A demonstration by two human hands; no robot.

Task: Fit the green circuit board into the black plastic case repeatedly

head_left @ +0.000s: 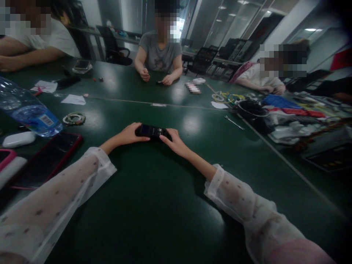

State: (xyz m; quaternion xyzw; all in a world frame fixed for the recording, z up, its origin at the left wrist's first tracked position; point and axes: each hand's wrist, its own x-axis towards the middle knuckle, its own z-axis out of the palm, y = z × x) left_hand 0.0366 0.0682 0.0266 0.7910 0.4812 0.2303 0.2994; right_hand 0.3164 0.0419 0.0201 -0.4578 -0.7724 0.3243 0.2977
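Observation:
A black handheld device with a dark screen at its left and small markings or keys at its right lies sideways between my hands, just above or on the green table. My left hand grips its left end, thumb along the near edge. At the right end my right hand holds it too, the thumb on the face near the markings. The fingers behind the device are mostly hidden. Sheer white sleeves with dark stars cover both forearms.
Left of me are a water bottle, a red-edged phone, a white case and bracelets. On the right lie a wrench, cables and a cluttered heap. A person in grey sits opposite; others sit left and right.

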